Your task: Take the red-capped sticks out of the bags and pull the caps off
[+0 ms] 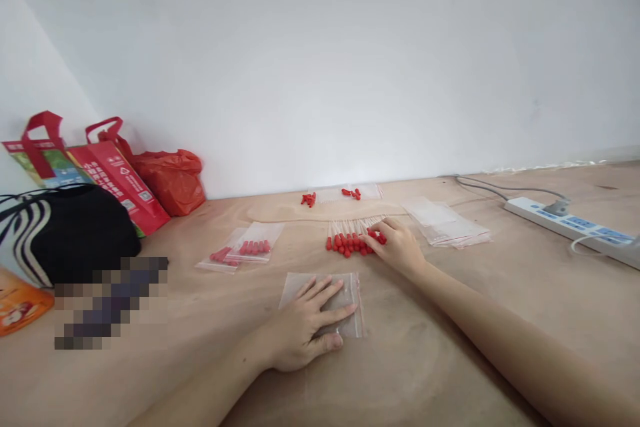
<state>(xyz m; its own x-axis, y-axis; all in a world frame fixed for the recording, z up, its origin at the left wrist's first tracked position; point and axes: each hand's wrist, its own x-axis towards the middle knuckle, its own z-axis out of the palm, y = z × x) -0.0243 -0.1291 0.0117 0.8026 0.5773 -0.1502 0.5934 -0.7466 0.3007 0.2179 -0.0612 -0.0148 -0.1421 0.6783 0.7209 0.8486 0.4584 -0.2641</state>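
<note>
in the head view, the left hand is lying flat with its fingers open and spread on a clear bag, while the right hand is bending its fingers around the end of a row of red-tipped sticks, though whether they are gripping any is not clear. two packed bags are lying to the left, showing red ends inside, while the row is lying loose and a pile of clear bags is waiting unfilled on the table.
</note>
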